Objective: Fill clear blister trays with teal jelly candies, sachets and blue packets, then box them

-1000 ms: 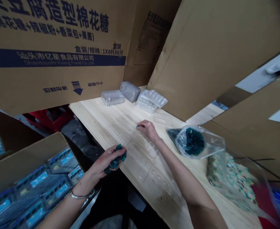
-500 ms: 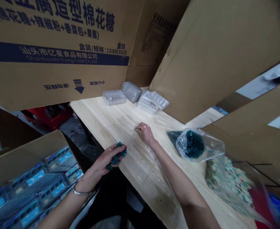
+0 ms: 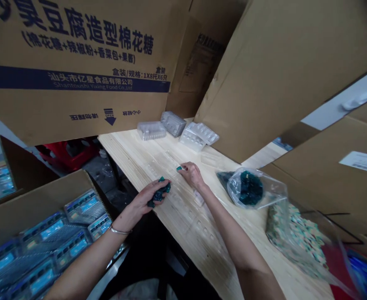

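Observation:
My left hand (image 3: 146, 200) is closed on a bunch of dark teal pieces (image 3: 160, 195) at the near edge of the pale wooden table (image 3: 130, 146). My right hand (image 3: 191, 174) rests on a clear plastic tray (image 3: 171, 183) lying flat on the table, fingertips pinched on one small teal piece (image 3: 179, 168). A clear bag of more teal pieces (image 3: 250, 187) lies to the right of my right forearm.
Stacks of clear trays (image 3: 188, 131) sit at the table's far end. Large cardboard boxes (image 3: 77, 62) wall the table in behind and to the right. An open box of blue packed trays (image 3: 46, 237) stands at lower left. A bag of small mixed pieces (image 3: 295, 237) lies at right.
My left hand with the teal pieces has moved up and right, closer to my right hand. My right hand has stayed on the tray with only small finger movement.

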A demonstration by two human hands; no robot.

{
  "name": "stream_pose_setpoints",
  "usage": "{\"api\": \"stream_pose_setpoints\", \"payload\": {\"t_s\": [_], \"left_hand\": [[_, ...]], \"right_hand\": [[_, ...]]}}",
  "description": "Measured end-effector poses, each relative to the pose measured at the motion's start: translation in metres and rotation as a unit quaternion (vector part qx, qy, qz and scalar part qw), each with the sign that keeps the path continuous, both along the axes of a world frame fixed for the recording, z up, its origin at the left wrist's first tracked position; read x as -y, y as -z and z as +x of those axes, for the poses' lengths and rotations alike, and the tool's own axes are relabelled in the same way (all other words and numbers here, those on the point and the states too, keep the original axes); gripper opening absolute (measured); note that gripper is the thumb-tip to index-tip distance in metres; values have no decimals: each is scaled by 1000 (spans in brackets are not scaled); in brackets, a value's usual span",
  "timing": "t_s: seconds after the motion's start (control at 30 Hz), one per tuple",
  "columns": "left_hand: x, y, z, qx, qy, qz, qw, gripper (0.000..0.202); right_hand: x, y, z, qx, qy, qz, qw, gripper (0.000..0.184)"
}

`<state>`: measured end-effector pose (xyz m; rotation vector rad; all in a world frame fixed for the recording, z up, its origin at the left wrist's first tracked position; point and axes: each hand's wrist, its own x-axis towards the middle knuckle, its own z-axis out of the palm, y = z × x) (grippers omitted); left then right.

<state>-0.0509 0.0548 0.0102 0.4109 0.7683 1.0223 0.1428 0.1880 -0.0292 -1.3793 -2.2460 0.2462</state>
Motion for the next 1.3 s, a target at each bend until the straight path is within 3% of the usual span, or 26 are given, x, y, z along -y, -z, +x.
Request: {"api": "stream_pose_setpoints", "payload": {"t_s": [0.1,0.4,0.67,0.83,0.97,1.03,1.3], "left_hand": [[-2,4,2,-10,1,-8,1000,33],[-9,10,5,-4,12,0,1000,30],[-25,16,9,21,13,4,1000,31],[-28,15,10,36,20,17,999,38],[-28,12,13,28,18,11,999,43],[-28,10,15,24,12,4,1000,40],[-27,5,24,103,2,-24,994,23]], "right_hand": [[-4,2,-5,17,-9,-10,1000,14],[-5,6,-5,48,-8,-8,999,26],[1,-1,-8,69,-37,-31,996,28],[19,-25,-10,-72,-22,-52,996,22],[49,-55,-6,-182,-84,-148,968,23],[64,-65,-4,-191,-115,-155,962,21],[83,-62,-2,-257,-107,-133,951,17]]}}
